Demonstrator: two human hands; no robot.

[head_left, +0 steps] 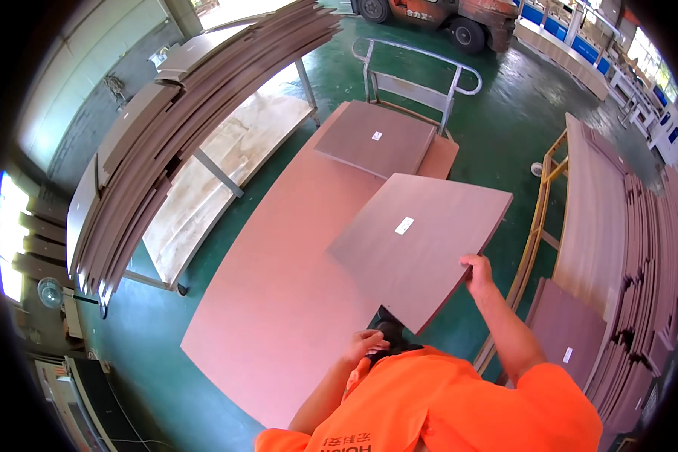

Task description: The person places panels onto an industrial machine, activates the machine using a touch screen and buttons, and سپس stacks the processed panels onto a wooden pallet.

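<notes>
My right hand (477, 273) is closed on the right edge of a brown wood-grain board (437, 248) with a white label. The board is raised at a slant over a large pinkish-brown sheet (271, 301). Near my waist, my left hand (368, 343) has its fingers curled against a dark black item (388, 328); I cannot make out what that is. A second brown board (380, 143) with a small white label lies flat at the sheet's far end, partly behind the raised board.
A metal cart handle (418, 87) stands beyond the sheet. To the left, a rack bears a tall stack of boards (151, 158); to the right, a yellow-framed trolley (531, 233) stands beside more stacked boards (648, 279). An orange forklift (478, 15) is at the back.
</notes>
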